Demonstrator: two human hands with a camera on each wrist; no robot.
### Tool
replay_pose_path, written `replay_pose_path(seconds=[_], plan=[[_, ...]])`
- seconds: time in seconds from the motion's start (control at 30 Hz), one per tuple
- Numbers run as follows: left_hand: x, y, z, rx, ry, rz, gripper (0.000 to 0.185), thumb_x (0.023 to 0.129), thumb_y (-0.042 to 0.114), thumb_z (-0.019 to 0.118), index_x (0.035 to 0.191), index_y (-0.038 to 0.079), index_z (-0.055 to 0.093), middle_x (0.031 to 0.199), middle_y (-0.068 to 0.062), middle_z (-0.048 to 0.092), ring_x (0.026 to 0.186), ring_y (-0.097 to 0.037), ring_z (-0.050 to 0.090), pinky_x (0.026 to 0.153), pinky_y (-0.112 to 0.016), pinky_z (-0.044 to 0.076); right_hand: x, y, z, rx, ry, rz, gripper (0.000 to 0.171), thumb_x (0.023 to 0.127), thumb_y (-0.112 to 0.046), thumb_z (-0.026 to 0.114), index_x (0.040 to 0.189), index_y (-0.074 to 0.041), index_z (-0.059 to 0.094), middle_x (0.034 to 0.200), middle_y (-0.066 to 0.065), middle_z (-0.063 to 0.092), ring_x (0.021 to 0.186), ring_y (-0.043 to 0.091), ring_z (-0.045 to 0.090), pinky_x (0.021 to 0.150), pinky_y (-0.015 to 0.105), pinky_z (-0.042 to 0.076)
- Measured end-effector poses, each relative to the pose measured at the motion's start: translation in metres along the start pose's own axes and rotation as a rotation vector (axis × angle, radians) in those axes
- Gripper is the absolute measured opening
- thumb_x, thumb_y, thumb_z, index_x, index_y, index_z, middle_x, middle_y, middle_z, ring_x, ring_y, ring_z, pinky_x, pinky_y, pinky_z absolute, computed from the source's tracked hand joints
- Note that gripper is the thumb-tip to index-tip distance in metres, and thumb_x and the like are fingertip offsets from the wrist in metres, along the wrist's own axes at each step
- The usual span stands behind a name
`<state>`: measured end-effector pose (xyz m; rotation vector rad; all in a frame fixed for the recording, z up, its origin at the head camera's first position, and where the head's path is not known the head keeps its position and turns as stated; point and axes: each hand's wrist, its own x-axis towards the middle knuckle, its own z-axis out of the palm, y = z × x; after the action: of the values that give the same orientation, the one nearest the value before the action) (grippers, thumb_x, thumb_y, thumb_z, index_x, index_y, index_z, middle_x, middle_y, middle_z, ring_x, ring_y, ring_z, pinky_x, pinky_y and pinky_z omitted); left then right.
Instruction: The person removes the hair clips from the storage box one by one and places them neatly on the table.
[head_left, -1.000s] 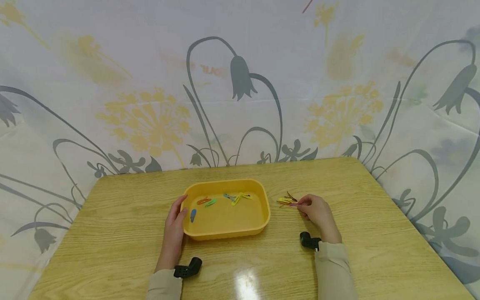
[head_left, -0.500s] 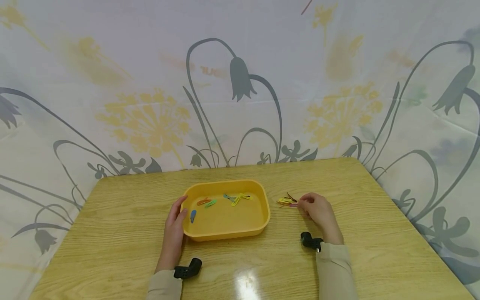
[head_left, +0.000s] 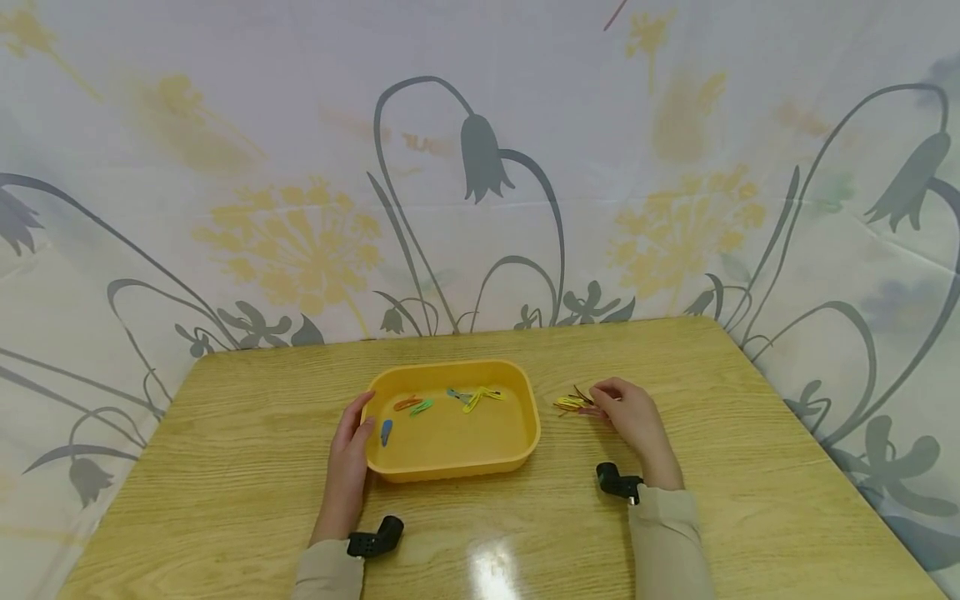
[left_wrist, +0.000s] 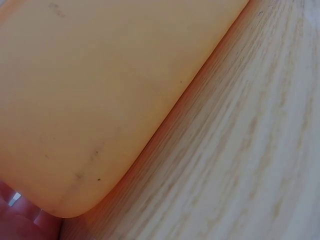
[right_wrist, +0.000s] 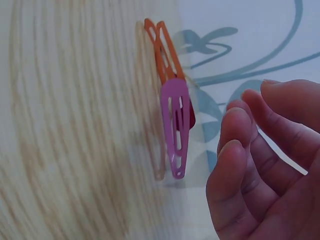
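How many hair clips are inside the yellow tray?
5 that I can make out in the yellow tray: an orange clip, a green clip, a blue clip, a teal clip, and a yellow clip, which may be two overlapping.

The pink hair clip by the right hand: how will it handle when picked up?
The pink hair clip looks thin, flat and slotted, so probably light and fairly stiff. Its glossy finish may be slippery. Lying low among other clips on the table, it likely needs a fingertip pinch from the right hand.
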<state>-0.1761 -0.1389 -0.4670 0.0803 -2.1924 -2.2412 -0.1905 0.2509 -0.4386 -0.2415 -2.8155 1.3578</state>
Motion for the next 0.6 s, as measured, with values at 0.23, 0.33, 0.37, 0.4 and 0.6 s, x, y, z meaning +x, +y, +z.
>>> replay_pose_path(seconds=[0.23, 0.33, 0.37, 0.4, 0.6], plan=[[-0.001, 0.002, 0.001, -0.005, -0.004, 0.002, 0.038, 0.100, 0.021, 0.035, 0.138, 0.023, 0.039, 0.150, 0.011, 0.022, 0.138, -0.005, 0.015, 0.113, -0.033, 0.017, 0.001, -0.011, 0.006, 0.088, -0.019, -0.013, 0.032, 0.093, -0.025, 0.052, 0.112, -0.001, 0.060, 0.093, 0.018, 0.063, 0.072, 0.025, 0.058, 0.062, 0.032, 0.048], [-0.001, 0.002, 0.001, -0.001, 0.004, -0.002, 0.038, 0.100, 0.021, 0.035, 0.137, 0.024, 0.039, 0.150, 0.011, 0.022, 0.138, -0.006, 0.015, 0.113, -0.033, 0.017, 0.001, -0.017, 0.010, 0.104, -0.029, -0.021, 0.032, 0.093, -0.026, 0.053, 0.113, -0.001, 0.060, 0.098, 0.018, 0.063, 0.074, 0.026, 0.059, 0.063, 0.033, 0.050], [-0.001, 0.002, 0.001, 0.002, 0.007, -0.001, 0.037, 0.100, 0.021, 0.035, 0.137, 0.023, 0.040, 0.150, 0.010, 0.023, 0.138, -0.006, 0.015, 0.114, -0.033, 0.017, 0.001, -0.019, 0.011, 0.108, -0.035, -0.022, 0.032, 0.093, -0.026, 0.053, 0.113, -0.002, 0.060, 0.098, 0.018, 0.062, 0.074, 0.027, 0.058, 0.064, 0.034, 0.050], [-0.001, 0.001, 0.001, 0.005, 0.009, 0.000, 0.037, 0.100, 0.021, 0.035, 0.137, 0.023, 0.040, 0.150, 0.010, 0.023, 0.138, -0.006, 0.015, 0.114, -0.034, 0.016, 0.001, -0.021, 0.012, 0.116, -0.040, -0.024, 0.033, 0.093, -0.027, 0.053, 0.113, -0.002, 0.060, 0.099, 0.018, 0.062, 0.074, 0.028, 0.058, 0.065, 0.035, 0.049], [-0.001, 0.001, 0.000, 0.014, 0.012, 0.000, 0.037, 0.100, 0.021, 0.035, 0.137, 0.023, 0.040, 0.150, 0.008, 0.022, 0.139, -0.007, 0.014, 0.114, -0.034, 0.016, -0.003, -0.034, 0.020, 0.164, -0.070, -0.043, 0.033, 0.093, -0.028, 0.053, 0.113, -0.003, 0.060, 0.099, 0.017, 0.062, 0.077, 0.031, 0.056, 0.068, 0.038, 0.050]])
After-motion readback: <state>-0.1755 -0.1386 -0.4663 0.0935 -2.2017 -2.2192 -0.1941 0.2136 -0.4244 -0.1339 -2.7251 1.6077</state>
